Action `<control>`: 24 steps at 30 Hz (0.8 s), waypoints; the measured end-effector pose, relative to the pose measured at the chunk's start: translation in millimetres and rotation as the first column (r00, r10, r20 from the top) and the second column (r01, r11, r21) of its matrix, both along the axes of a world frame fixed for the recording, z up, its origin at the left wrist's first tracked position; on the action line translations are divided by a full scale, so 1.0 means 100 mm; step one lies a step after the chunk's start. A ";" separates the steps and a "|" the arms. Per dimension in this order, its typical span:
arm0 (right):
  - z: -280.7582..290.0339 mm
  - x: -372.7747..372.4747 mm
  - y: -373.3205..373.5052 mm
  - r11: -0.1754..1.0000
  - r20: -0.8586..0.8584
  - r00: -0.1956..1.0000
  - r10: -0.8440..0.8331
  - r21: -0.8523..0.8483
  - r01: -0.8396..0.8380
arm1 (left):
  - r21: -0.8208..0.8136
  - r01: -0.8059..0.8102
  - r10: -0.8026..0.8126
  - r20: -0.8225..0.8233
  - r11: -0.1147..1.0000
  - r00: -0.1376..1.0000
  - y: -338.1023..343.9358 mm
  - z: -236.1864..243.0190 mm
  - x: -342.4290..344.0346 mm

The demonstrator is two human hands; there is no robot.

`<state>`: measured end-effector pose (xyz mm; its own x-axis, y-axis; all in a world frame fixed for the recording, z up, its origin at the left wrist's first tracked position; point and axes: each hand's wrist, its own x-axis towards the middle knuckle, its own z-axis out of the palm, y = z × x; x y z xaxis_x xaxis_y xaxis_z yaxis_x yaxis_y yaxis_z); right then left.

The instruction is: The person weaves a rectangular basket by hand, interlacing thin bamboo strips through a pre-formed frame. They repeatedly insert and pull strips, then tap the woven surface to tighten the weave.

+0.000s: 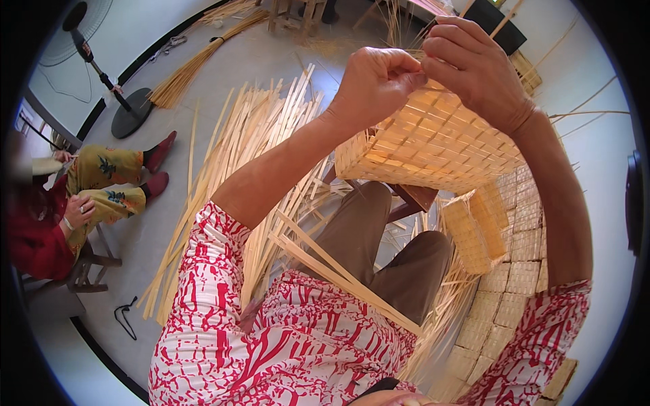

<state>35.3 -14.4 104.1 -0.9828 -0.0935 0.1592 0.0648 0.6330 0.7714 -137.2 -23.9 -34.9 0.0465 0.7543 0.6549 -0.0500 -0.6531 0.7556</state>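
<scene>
A woven box-shaped basket (433, 149) of pale bamboo strips sits on a dark wooden stool (412, 201) in front of my knees. Above its far side my two hands meet, raised and close together. My left hand (380, 80) is closed in a pinch, thumb against the bent forefinger. The right hand (470, 71) is closed too, its fingers curled beside the left fingertips. Whatever lies between the fingers is too small or hidden to make out. A few split strips (345, 274) rest across my lap.
Long loose bamboo strips (233, 155) spread over the floor to my left. Stacked woven baskets (497, 304) line the right wall, with another basket (474, 227) beside them. A seated person (81, 203), a pedestal fan (128, 111) and a tied strip bundle (203, 54) are farther left.
</scene>
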 end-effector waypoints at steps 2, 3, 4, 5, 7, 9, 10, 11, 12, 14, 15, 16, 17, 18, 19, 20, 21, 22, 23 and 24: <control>0.03 0.01 -0.01 0.999 0.076 0.997 0.025 -0.027 -0.023 | 0.001 0.034 -0.034 0.044 0.999 0.998 0.05 -0.04 0.06; 0.06 0.03 -0.02 0.999 0.114 0.993 0.006 -0.044 -0.001 | 0.004 0.055 -0.055 0.087 0.998 0.995 0.07 -0.06 0.09; 0.09 0.02 -0.02 0.998 0.148 0.989 -0.004 -0.062 0.013 | 0.005 0.068 -0.068 0.126 0.998 0.990 0.09 -0.06 0.10; 0.13 0.01 -0.02 0.996 0.181 0.983 -0.012 -0.079 0.027 | -0.003 0.072 -0.071 0.123 0.997 0.990 0.11 -0.07 0.10; 0.20 -0.04 -0.03 0.997 0.271 0.962 -0.038 -0.055 0.054 | -0.018 0.084 -0.081 0.121 0.996 0.989 0.14 -0.07 0.09; 0.29 -0.05 -0.07 0.987 0.408 0.900 -0.151 0.006 0.162 | -0.018 0.094 -0.091 0.122 0.995 0.988 0.14 -0.06 0.10; 0.28 -0.05 -0.07 0.986 0.390 0.907 -0.157 0.009 0.167 | 0.000 0.096 -0.095 0.131 0.995 0.987 0.15 -0.05 0.10; 0.27 -0.05 -0.07 0.985 0.372 0.914 -0.164 0.012 0.171 | 0.018 0.099 -0.100 0.140 0.995 0.985 0.14 -0.04 0.10; 0.26 -0.05 -0.08 0.984 0.354 0.919 -0.172 0.016 0.178 | -0.021 0.074 -0.072 0.102 0.997 0.992 0.12 -0.01 0.11; 0.17 -0.08 -0.11 0.976 0.272 0.938 -0.214 0.020 0.217 | -0.100 0.016 -0.014 0.024 0.995 1.000 0.05 0.06 0.11; 0.11 -0.09 -0.13 0.971 0.231 0.943 -0.237 0.022 0.239 | -0.090 0.018 -0.014 0.042 0.996 0.999 0.07 0.04 0.13; 0.03 -0.15 -0.11 0.945 0.181 0.927 -0.327 0.065 0.321 | -0.083 -0.006 0.010 0.049 0.997 0.999 0.12 0.01 0.09; -0.05 -0.18 -0.12 0.901 0.137 0.891 -0.432 0.115 0.419 | -0.070 -0.009 0.014 0.071 0.998 0.997 0.16 -0.01 0.11; -0.13 -0.22 -0.14 0.844 0.086 0.844 -0.529 0.159 0.512 | -0.059 -0.025 0.030 0.084 0.998 0.996 0.20 -0.03 0.12; -0.21 -0.23 -0.18 0.809 0.009 0.812 -0.584 0.094 0.581 | -0.044 -0.034 0.038 0.101 0.998 0.994 0.22 -0.05 0.16; -0.31 -0.26 -0.21 0.773 -0.068 0.771 -0.633 0.013 0.635 | -0.036 -0.050 0.053 0.109 0.998 0.993 0.23 -0.06 0.17; -0.38 -0.26 -0.24 0.733 -0.140 0.721 -0.679 -0.074 0.676 | -0.071 -0.045 0.053 0.112 0.996 0.992 0.21 -0.06 0.17; -0.41 -0.23 -0.29 0.776 -0.209 0.748 -0.630 -0.133 0.617 | -0.104 -0.040 0.053 0.121 0.994 0.991 0.16 -0.04 0.16; -0.43 -0.16 -0.37 0.798 -0.290 0.746 -0.600 -0.142 0.586 | -0.132 -0.041 0.058 0.129 0.990 0.990 0.14 -0.02 0.13; -0.44 -0.05 -0.45 0.820 -0.370 0.738 -0.564 -0.150 0.552 | -0.112 -0.059 0.072 0.120 0.992 0.990 0.16 -0.01 0.10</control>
